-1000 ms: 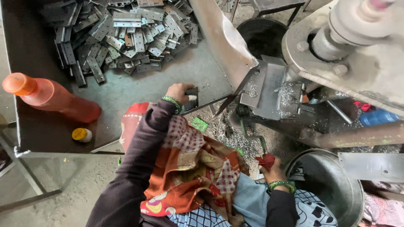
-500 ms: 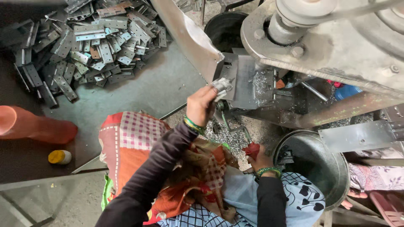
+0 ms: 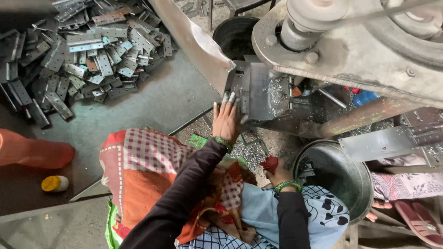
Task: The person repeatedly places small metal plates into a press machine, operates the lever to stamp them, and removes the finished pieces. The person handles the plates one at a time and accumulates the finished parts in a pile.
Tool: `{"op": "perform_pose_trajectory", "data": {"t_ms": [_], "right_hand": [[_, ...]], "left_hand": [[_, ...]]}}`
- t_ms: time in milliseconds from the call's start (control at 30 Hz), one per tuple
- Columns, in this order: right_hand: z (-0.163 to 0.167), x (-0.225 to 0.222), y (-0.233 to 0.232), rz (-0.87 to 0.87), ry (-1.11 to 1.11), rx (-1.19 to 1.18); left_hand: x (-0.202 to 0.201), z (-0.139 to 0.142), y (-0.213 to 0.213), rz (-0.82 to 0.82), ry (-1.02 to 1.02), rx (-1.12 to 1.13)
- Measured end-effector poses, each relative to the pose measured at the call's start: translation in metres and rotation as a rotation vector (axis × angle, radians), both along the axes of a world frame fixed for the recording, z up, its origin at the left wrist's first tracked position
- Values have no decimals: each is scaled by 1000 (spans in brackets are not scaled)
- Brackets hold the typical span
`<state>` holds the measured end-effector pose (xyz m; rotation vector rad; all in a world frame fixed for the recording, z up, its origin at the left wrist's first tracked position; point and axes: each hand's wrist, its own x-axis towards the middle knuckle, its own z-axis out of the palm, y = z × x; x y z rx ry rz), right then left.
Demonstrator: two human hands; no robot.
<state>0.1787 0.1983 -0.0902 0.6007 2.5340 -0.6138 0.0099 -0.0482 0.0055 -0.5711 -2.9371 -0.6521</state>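
Grey metal plates (image 3: 87,46) lie heaped far left of the left hand (image 3: 227,121), whose spread fingers press flat on the machine's steel plate (image 3: 255,92). Right of it, the right hand (image 3: 276,169) stays clenched around a red handle (image 3: 269,163), beside a bucket (image 3: 339,177).

The left hand (image 3: 227,121) has left the surface, where it picked up a small metal piece, and now lies flat, fingers spread, against the machine's metal plate (image 3: 256,92). The piece no longer shows in it.
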Motion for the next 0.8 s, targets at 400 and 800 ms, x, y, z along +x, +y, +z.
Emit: {"op": "perform_pose_trajectory", "data": {"t_ms": [400,800], "right_hand": [[59,-19,4,95,-118,258],[39,-15,1,117,-164,218]], "left_hand": [[-28,12,77,-1,-134,-233],[-19,5,58,7,43,28]]}}
